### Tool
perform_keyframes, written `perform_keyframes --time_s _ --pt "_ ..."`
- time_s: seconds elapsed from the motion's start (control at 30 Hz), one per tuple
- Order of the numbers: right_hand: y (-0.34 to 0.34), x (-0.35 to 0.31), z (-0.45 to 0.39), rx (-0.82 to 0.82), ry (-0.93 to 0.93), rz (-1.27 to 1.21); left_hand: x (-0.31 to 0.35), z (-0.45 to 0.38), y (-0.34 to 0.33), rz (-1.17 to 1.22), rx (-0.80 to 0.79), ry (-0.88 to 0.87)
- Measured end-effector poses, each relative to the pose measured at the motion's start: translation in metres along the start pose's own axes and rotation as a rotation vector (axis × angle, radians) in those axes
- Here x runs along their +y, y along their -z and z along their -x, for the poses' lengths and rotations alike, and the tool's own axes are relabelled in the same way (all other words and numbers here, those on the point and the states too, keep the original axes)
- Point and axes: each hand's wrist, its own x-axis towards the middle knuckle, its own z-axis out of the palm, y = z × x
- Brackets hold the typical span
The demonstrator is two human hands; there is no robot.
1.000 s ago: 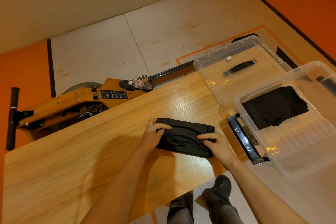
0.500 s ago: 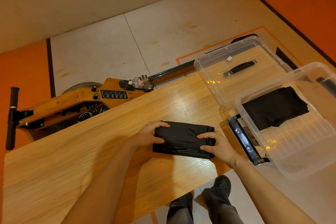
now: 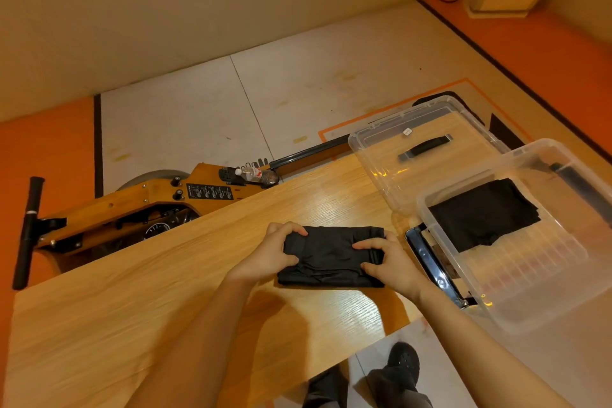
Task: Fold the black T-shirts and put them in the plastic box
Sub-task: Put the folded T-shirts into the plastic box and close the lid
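A folded black T-shirt lies as a compact bundle on the wooden table, near its right end. My left hand grips the bundle's left end with fingers curled over the top. My right hand holds its right end, fingers curled over the cloth. Right of the table stands the clear plastic box, with another folded black T-shirt lying inside it.
The box's clear lid, with a black handle, lies at the table's far right corner. A black metal frame sits between table and box. Behind the table lies an orange wooden machine. My shoe shows below the table's edge.
Both hands have tightened on the bundle's ends and the shirt has been squared up and drawn slightly toward me. The camera view has shifted a little.
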Motion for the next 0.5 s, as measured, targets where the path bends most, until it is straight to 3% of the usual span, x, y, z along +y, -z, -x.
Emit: perform_keyframes --time_s 0.27,0.5 --pt "0.079 -0.06 -0.003 0.066 0.164 -0.051 0.09 0.006 0.036 0.066 0.168 -0.085" --pt "0.172 -0.055 -0.004 0.047 0.239 -0.056 0.171 -0.008 -0.009 0.12 0.283 -0.097"
